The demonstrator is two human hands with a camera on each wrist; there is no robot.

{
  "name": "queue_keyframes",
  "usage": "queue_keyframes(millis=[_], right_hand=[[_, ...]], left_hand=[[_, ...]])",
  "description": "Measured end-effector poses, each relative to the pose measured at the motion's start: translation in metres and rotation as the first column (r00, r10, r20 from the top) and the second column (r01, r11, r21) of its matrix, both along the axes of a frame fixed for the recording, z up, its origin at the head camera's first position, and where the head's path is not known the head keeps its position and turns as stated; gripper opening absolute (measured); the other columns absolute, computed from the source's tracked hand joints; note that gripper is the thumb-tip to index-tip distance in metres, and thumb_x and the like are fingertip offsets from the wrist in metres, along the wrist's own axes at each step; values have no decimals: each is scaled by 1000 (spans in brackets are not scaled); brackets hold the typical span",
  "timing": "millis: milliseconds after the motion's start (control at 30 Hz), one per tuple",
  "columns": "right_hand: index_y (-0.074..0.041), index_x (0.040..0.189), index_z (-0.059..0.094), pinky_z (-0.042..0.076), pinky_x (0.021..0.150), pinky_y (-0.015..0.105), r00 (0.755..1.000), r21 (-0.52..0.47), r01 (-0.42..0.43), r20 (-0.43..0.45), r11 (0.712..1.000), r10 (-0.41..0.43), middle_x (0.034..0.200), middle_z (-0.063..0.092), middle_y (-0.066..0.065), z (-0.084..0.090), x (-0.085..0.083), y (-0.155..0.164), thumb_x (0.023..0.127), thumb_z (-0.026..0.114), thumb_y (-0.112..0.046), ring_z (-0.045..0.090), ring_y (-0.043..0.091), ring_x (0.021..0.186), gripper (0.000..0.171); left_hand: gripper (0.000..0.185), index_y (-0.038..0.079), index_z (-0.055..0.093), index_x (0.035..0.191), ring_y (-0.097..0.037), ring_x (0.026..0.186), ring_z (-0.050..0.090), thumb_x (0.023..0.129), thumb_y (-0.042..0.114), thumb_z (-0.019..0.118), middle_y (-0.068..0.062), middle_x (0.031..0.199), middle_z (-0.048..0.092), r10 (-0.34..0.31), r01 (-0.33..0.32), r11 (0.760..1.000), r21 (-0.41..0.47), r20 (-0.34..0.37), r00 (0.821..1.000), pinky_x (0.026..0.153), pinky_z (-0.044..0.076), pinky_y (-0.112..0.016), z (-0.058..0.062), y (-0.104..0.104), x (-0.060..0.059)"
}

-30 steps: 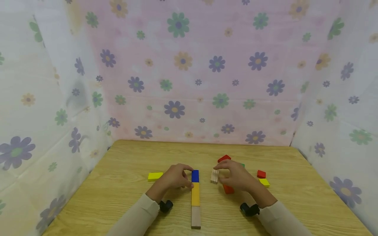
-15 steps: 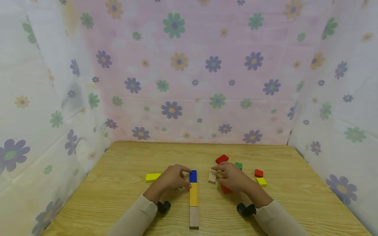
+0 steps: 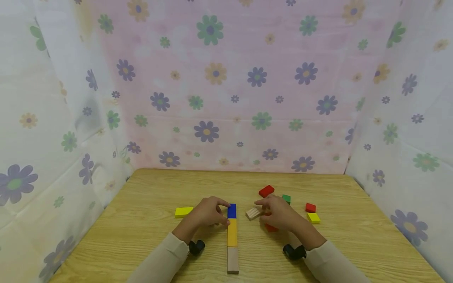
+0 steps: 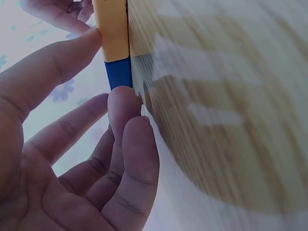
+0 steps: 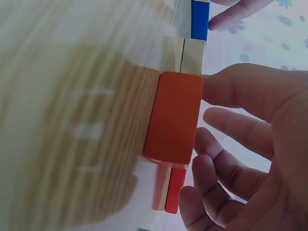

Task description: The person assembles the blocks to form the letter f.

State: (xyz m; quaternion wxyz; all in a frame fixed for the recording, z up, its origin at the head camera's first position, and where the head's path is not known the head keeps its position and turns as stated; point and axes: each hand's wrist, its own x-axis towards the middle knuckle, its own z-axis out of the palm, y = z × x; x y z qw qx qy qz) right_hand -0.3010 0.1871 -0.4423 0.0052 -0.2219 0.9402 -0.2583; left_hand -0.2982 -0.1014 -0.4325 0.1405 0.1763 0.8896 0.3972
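A straight row runs toward me down the middle of the table: a blue block [image 3: 231, 211] at the far end, an orange-yellow block [image 3: 232, 232], then a plain wooden block [image 3: 232, 260]. My left hand [image 3: 209, 212] rests at the row's left side, index finger by the blue block and thumb against the orange-yellow one. A striped wooden block [image 3: 253, 213] lies slanted to the right of the row. My right hand [image 3: 281, 212] is spread loosely beside it, thumb and index finger near its right end. Partly under that hand is an orange-red block [image 5: 174, 119].
A yellow block [image 3: 183, 212] lies left of my left hand. Beyond my right hand are a red block [image 3: 266, 191] and a green block [image 3: 286, 199]. Farther right lie a small red block [image 3: 310, 207] and a yellow block [image 3: 313, 218]. Flowered cloth [image 3: 226, 98] encloses the table.
The striped wooden block has turned from pointing away from me to a slant, its near end swinging left. My left hand and the row stay in place.
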Motion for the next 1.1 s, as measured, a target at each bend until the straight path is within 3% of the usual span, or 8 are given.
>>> queue_keyframes(millis=[600,1100], right_hand=[[-11,108,79,53,74,29,998,-26,57,-16,998,-57,93,65,-1,0,2,-2,85,83,-10,56,12,83,23],[-11,105,77,59,81,36,997,-5,76,-4,997,-76,96,70,-1,4,6,-6,87,83,-12,62,11,86,20]], left_hand=[[59,13,69,135,-20,66,64,81,19,90,-2,87,68,12,-12,1000,2,13,1000,56,52,-32,1,0,-1],[58,13,69,134,-22,67,64,80,18,90,-3,88,68,12,-12,1000,16,23,1000,57,52,-33,2,0,2]])
